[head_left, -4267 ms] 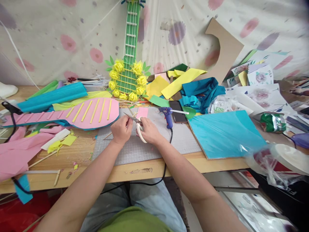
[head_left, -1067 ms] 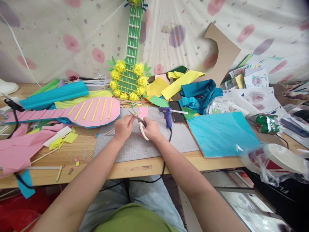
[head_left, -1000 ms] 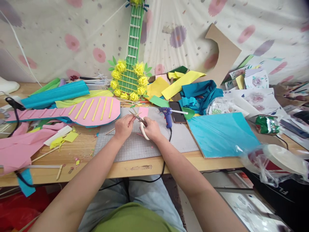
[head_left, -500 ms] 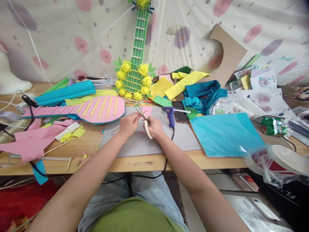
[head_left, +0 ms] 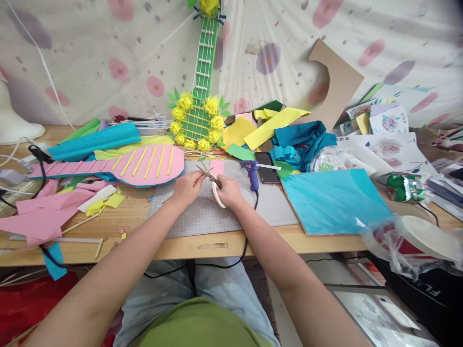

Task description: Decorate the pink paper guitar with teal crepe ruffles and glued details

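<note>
My right hand [head_left: 229, 192] is closed round the white handles of a pair of scissors [head_left: 218, 195], whose blades stand apart and point up and to the left. Fingers pinched together, my left hand [head_left: 188, 188] is beside the blades; whatever it pinches is too small to make out. Both hands are above a grey cutting mat [head_left: 195, 224]. A pink paper piece [head_left: 217, 167] lies on the mat just beyond the scissors. To the left rests a pink paper instrument shape [head_left: 152, 165] with yellow strips across its body.
A purple glue gun [head_left: 252, 177] lies right of my hands, its black cord [head_left: 247, 241] hanging over the table edge. Behind are a phone [head_left: 267, 166] and a green paper guitar [head_left: 197, 120] with yellow flowers. A blue sheet [head_left: 336, 202] lies right; pink scraps [head_left: 54, 207] lie left.
The view has shifted slightly, so most things sit a little further left. My left hand still pinches beside the blades, and my right hand keeps hold of the scissors.
</note>
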The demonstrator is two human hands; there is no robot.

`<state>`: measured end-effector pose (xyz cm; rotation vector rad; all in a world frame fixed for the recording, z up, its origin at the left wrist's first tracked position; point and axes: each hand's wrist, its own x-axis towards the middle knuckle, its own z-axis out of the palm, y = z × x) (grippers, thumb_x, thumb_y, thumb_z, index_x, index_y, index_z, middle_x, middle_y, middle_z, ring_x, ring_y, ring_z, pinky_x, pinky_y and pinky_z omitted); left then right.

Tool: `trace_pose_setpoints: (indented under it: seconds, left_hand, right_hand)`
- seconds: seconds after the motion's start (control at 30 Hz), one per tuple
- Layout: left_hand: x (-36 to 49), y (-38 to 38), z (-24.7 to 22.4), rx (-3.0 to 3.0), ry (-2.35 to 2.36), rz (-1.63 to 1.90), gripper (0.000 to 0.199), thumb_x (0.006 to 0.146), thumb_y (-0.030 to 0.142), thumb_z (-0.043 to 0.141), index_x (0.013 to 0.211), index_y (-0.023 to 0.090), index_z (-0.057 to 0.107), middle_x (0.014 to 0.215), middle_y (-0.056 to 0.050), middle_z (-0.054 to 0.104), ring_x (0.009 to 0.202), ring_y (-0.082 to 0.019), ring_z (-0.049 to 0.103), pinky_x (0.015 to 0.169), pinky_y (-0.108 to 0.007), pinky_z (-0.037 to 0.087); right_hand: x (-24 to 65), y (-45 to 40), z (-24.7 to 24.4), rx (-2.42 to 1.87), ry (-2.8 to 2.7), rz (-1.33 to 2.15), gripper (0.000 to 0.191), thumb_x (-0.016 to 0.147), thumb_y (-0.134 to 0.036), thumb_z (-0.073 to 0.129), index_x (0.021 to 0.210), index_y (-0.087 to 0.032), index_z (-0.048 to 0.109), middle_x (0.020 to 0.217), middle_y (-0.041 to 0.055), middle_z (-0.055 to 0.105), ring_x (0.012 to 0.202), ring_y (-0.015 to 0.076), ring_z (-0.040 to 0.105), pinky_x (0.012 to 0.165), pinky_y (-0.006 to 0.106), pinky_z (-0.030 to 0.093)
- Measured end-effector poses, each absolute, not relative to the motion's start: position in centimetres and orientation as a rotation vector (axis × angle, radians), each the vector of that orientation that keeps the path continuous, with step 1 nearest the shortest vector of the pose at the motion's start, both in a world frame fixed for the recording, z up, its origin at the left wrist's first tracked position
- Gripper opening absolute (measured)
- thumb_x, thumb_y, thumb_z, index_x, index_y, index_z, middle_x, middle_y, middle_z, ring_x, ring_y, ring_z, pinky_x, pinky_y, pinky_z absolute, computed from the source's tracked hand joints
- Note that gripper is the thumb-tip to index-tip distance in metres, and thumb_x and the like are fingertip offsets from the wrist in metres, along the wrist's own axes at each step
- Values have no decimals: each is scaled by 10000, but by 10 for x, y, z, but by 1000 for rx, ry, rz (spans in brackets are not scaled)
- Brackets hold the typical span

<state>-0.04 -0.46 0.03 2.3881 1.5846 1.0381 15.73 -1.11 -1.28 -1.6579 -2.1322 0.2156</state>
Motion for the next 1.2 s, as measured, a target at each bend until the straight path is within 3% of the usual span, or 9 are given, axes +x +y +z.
trace_pose_setpoints:
  seconds: [0.33,0.67,0.8,1.0,1.2]
  left_hand:
    - [-6,-7,3,2322,1461,963,260,825,226,433,592,167,532,584,-1,556,559,-114,492,554,-227,329]
    - [-7,-7,10,2253,1353,915,277,826,260,417,596,171,542,563,10,546,532,-105,478,529,-222,316]
    - [-4,-8,12,2315,1480,871,292,839,285,406,612,182,557,588,-2,581,566,-126,518,537,-236,322]
    - [4,-10,2,2344,1679,1103,221,846,281,415,831,182,612,808,-44,661,749,-168,592,622,-255,379]
    - [-1,-9,-2,2385,1412,1196,257,840,223,384,670,182,571,696,-26,627,696,-142,575,658,-247,397]
  right_hand:
    - [159,-10,-19,-1523,-2111,284,84,722,-274,471,771,-205,470,789,12,601,693,141,500,566,236,243]
    - [159,-12,-16,-1610,-2132,219,112,720,-322,491,734,-212,492,723,13,604,637,145,509,543,244,224]
    - [159,-11,-14,-1662,-2133,235,126,720,-333,504,724,-208,519,728,26,619,645,147,521,545,245,226]
    - [157,-10,-15,-1688,-2108,274,128,711,-331,504,714,-205,524,720,23,621,624,139,511,537,244,226]
    - [160,-9,-16,-1572,-2126,249,102,706,-307,488,728,-207,486,758,9,608,646,131,496,548,235,230]
